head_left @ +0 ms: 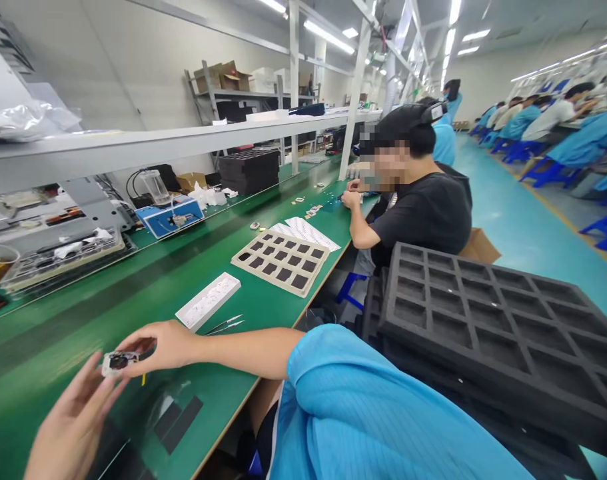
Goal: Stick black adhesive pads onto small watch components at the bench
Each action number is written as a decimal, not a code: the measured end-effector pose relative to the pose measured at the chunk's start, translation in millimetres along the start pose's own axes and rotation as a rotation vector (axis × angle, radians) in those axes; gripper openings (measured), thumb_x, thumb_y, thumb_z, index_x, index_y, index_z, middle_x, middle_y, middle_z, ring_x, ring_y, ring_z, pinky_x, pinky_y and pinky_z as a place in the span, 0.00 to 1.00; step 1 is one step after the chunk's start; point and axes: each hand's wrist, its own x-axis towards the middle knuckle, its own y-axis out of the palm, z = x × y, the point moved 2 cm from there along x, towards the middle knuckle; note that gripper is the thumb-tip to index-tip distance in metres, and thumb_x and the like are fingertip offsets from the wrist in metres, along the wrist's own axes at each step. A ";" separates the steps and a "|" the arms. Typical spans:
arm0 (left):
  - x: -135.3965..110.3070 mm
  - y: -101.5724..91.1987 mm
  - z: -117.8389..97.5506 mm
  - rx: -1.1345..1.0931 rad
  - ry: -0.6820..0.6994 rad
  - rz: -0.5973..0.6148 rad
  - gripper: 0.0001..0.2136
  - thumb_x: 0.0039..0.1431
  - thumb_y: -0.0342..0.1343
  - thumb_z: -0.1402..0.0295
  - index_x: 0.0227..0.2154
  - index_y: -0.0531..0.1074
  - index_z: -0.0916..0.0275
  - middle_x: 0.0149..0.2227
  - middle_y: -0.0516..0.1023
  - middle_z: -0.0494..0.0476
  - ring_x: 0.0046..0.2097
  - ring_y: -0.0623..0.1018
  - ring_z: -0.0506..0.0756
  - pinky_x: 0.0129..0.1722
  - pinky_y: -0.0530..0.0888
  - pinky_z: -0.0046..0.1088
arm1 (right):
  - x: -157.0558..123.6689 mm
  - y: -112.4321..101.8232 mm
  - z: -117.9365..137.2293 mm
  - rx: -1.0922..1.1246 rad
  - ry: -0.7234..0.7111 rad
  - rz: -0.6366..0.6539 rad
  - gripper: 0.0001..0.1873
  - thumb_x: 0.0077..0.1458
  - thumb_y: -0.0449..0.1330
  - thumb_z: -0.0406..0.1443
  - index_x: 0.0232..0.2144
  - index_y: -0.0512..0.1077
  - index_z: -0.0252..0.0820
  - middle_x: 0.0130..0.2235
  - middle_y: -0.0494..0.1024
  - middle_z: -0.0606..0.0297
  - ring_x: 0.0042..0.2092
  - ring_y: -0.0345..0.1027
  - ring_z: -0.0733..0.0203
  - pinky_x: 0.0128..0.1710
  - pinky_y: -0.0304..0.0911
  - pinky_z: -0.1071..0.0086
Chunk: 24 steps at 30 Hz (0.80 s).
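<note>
Low at the left, both my hands meet over the green bench [133,287]. My right hand [158,347] pinches a small white part with a dark centre [117,362], with a thin yellow bit hanging below it. My left hand [73,427] reaches up from the bottom edge, fingers stretched out, fingertips touching the same small part. A clear plastic sheet with dark strips [176,417] lies on the bench under my hands. Metal tweezers [224,325] and a flat white tray [208,300] rest just beyond my right forearm.
A beige tray with dark square pockets [282,261] lies farther along. A stack of black foam trays [493,327] stands at my right. A co-worker in black [423,207] sits at the same bench. A blue device [169,217] and an overhead shelf [183,140] line the left side.
</note>
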 end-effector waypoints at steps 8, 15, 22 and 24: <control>4.5 14.7 30.3 -0.324 -0.201 0.011 0.20 0.34 0.63 0.61 0.33 0.77 0.25 0.47 0.74 0.20 0.64 0.63 0.59 0.49 0.77 0.28 | 1.4 9.0 -14.6 -0.270 -0.039 0.114 0.19 0.49 0.68 0.43 0.44 0.76 0.45 0.43 0.78 0.68 0.42 0.73 0.63 0.37 0.65 0.77; 8.8 16.6 43.1 -0.433 -0.157 -0.003 0.16 0.36 0.69 0.55 0.34 0.80 0.39 0.43 0.81 0.37 0.53 0.77 0.61 0.47 0.80 0.31 | 1.8 8.5 -12.0 -0.456 -0.220 -0.038 0.09 0.59 0.61 0.38 0.35 0.77 0.38 0.43 0.81 0.62 0.49 0.72 0.61 0.49 0.62 0.73; 6.2 19.8 50.4 -0.711 -0.146 0.027 0.24 0.31 0.76 0.63 0.37 0.80 0.55 0.38 0.82 0.51 0.38 0.80 0.51 0.39 0.80 0.24 | -11.7 15.7 1.7 -0.466 -0.297 -0.183 0.06 0.58 0.61 0.33 0.31 0.77 0.38 0.39 0.81 0.60 0.45 0.72 0.61 0.51 0.62 0.67; 5.5 20.8 50.1 -0.769 -0.124 0.018 0.24 0.30 0.76 0.65 0.36 0.80 0.59 0.37 0.81 0.54 0.37 0.80 0.52 0.38 0.80 0.26 | -13.9 16.5 -2.2 -0.427 -0.274 -0.237 0.04 0.57 0.62 0.32 0.30 0.77 0.40 0.38 0.81 0.61 0.45 0.72 0.60 0.51 0.62 0.65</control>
